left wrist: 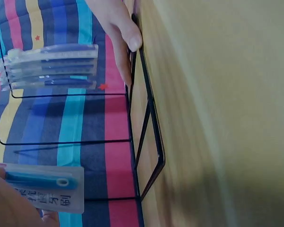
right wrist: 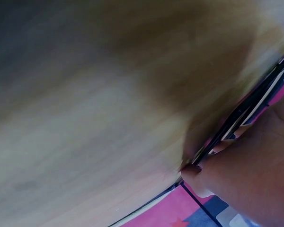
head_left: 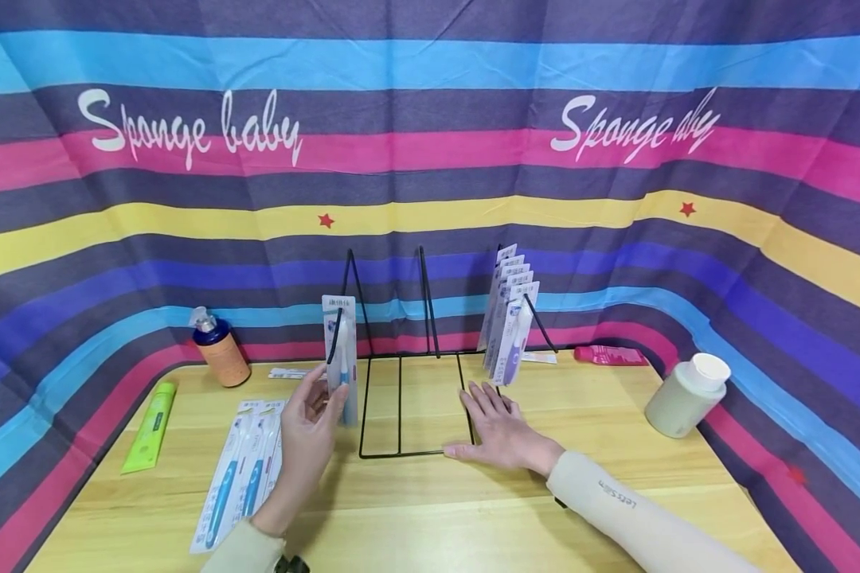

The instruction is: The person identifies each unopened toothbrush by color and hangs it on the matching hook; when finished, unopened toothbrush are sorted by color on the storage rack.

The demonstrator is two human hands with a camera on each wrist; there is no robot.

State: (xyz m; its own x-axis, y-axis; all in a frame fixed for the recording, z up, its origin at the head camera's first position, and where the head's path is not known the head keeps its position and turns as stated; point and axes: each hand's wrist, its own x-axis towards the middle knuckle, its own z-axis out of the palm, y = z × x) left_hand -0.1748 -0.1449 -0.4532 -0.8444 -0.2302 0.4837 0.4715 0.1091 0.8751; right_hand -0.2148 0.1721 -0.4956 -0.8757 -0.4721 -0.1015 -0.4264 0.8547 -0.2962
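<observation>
My left hand (head_left: 314, 426) holds a packaged blue toothbrush (head_left: 341, 358) upright at the left side of a black wire rack (head_left: 416, 398); the same pack (left wrist: 42, 187) shows low in the left wrist view. My right hand (head_left: 500, 426) lies flat on the table with straight fingers over the rack's front right corner. Several packaged toothbrushes (head_left: 510, 322) stand in the rack's right slot, and they appear as a stack of packs (left wrist: 52, 66) in the left wrist view. Two more toothbrush packs (head_left: 242, 469) lie flat on the table by my left wrist. The right wrist view shows blurred wood and the rack wire (right wrist: 236, 123).
On the wooden table (head_left: 416, 509): a green tube (head_left: 150, 436) at the left, a brown pump bottle (head_left: 218, 350) behind it, a pink pouch (head_left: 609, 355) at the back right, and a white jar (head_left: 686, 394) at the right. A striped cloth (head_left: 430, 159) walls the table in.
</observation>
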